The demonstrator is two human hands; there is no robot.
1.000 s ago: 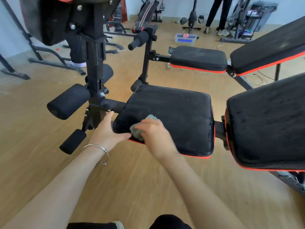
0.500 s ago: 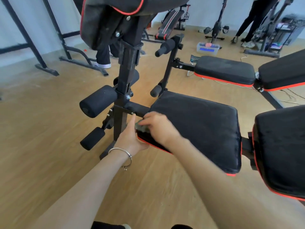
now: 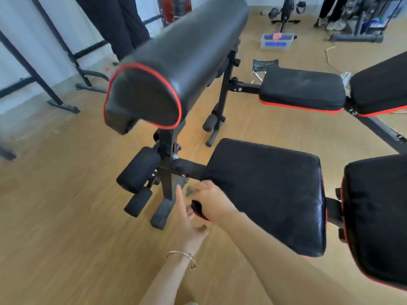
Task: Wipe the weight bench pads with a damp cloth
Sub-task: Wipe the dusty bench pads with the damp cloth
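The head view looks down on a wooden plank floor (image 3: pixel 66 194) in a pale-walled gym room, with a second bench (image 3: pixel 301 89) at 1 o'clock, a clear plastic box (image 3: pixel 277 41) on the floor near 12 o'clock, and someone's dark-trousered legs (image 3: pixel 119 20) at 11 o'clock. The near bench fills the right half: its seat pad (image 3: pixel 275 194) lies at 4 o'clock and its back pad (image 3: pixel 378 216), cut off by the right edge, sits at 3 o'clock, with a narrow gap between them. A raised arm pad (image 3: pixel 176 62) stands above the centre and hides part of the frame behind it. The right hand (image 3: pixel 211 201) rests on the seat pad's near-left corner at 6 o'clock, fingers curled round a greenish cloth (image 3: pixel 189 191), which pokes out past the fingertips and is badly blurred. The left hand (image 3: pixel 189 225) is just beside that corner at its 7 o'clock, fingers straight and apart, holding nothing; whether it touches the pad I cannot tell. A thin metal bracelet (image 3: pixel 182 256) rings its wrist. The pads are smooth black vinyl with red piping, the seat pad squarish with rounded corners. A foam roller (image 3: pixel 138 170), matte and cylindrical, sits at 9 o'clock of the hands.
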